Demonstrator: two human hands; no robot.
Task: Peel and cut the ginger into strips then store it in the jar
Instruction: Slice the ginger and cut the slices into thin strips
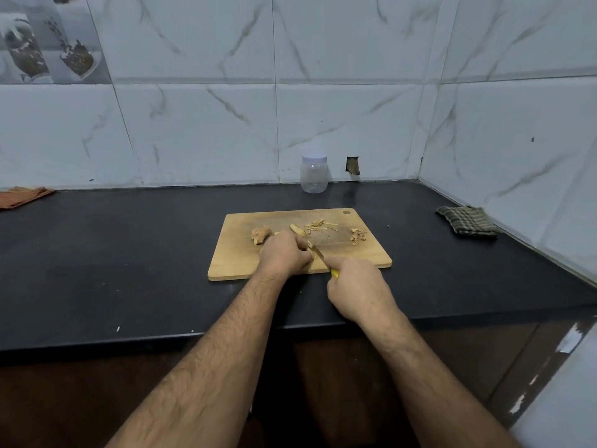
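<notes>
A wooden cutting board (245,263) lies on the black counter. My left hand (284,253) pinches a small ginger piece (310,244) down on the board. My right hand (358,286) grips a yellow-handled knife (319,253), its blade against that piece. An unpeeled ginger chunk (260,235) sits at the board's left, a peeled slice (298,229) beside it. Cut strips (319,225) lie toward the far edge, and peel scraps (358,237) are heaped at the right. A clear plastic jar (313,174) with a white lid stands at the wall behind the board.
A dark checked cloth (466,220) lies folded at the right near the corner wall. An orange cloth (22,195) rests at the far left of the counter (129,253). Tiled walls close off the back and right side.
</notes>
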